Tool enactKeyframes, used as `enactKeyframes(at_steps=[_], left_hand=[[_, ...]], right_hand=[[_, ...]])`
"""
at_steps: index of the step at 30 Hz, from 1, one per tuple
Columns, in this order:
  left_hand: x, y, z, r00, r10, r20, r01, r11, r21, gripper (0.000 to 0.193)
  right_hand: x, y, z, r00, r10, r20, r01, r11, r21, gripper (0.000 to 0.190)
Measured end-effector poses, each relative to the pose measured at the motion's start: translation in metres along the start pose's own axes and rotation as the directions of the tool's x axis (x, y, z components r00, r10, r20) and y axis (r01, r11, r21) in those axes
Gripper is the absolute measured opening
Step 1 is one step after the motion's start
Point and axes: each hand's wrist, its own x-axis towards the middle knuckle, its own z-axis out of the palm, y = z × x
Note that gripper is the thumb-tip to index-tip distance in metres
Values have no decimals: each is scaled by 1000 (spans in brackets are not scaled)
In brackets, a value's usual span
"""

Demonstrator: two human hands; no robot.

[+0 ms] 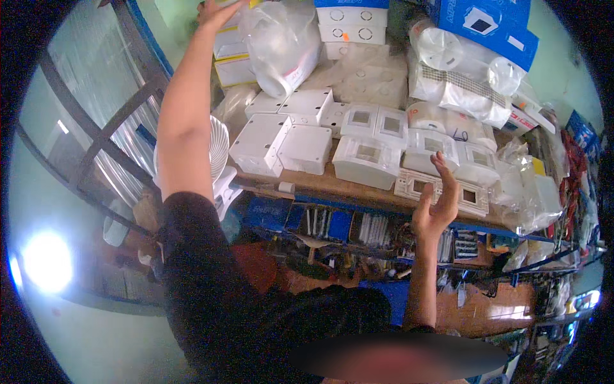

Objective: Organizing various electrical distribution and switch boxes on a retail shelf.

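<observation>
My left hand (218, 15) reaches up at the top edge of the view, beside a stack of white boxes with yellow edges (233, 69). The frame cuts off part of it, so whether it grips anything is unclear. My right hand (439, 206) is raised with fingers apart and nothing in it. It overlaps a cream plastic frame with square openings (472, 196) at the shelf's front edge; contact cannot be judged. Behind it sit white enclosures with clear windows (368, 161). Further left are plain white junction boxes (261, 144).
A bulging clear plastic bag (283, 43) stands near my left forearm. Blue cartons (484, 29) and wrapped white rolls (439, 48) are piled at the back right. A white fan (219, 146) is beside my left elbow. Below the shelf (316, 185), bins hold hardware.
</observation>
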Motion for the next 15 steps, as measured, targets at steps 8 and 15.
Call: enactKeyframes(at_steps=[8,15], left_hand=[[-91,56,-1,838,229,496,-294,954,56,40],[-199,42,-17,765,273,583,-549,749,370,35]], right_hand=[[0,-3,-4,999,4,33,-4,1000,-23,40],[0,5,-8,1000,26,5,-26,995,101,38]])
